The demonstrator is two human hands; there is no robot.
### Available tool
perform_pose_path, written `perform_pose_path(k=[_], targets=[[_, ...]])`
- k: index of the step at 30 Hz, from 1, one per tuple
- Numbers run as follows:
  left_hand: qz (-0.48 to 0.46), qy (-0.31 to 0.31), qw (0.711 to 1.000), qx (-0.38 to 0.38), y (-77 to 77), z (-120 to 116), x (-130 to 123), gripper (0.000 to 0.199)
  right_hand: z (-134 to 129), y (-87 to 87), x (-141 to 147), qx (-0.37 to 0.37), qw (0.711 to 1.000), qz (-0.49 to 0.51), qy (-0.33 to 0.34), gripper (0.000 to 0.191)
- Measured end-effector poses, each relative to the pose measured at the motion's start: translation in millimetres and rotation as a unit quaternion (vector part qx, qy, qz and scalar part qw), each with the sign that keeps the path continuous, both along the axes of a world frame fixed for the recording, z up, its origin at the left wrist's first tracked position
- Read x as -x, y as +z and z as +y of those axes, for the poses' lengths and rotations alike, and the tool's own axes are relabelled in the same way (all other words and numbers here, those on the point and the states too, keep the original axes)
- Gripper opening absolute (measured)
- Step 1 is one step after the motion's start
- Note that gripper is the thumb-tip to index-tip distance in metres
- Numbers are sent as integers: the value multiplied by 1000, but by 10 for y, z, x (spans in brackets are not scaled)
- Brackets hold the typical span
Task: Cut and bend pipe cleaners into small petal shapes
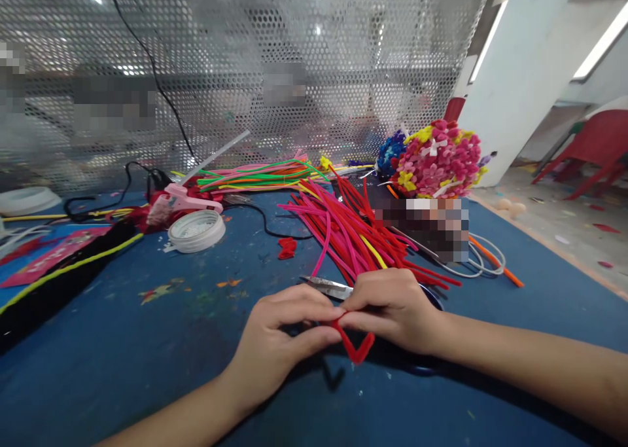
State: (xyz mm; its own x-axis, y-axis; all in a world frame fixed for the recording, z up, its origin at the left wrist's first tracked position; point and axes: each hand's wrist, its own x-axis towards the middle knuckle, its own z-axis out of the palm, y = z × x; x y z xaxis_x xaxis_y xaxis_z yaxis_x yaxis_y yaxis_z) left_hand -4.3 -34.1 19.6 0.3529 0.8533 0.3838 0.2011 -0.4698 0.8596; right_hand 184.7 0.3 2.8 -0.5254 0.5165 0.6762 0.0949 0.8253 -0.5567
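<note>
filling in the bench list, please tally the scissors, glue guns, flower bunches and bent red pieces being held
Scissors: 1
Glue guns: 1
Flower bunches: 2
Held bent red pieces: 1
Total: 5

Strip lights: glaring white, right of the mesh panel
Mesh panel: scattered glints, pixelated patches
Tabletop: duller, I notice, soft shadows, before the mesh panel
</note>
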Motion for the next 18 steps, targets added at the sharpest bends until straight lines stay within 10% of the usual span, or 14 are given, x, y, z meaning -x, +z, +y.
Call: perform_pose_path(k=[18], targets=[[44,171,973,150,-43,106,-17,16,11,6,22,73,990,-25,-115,18]])
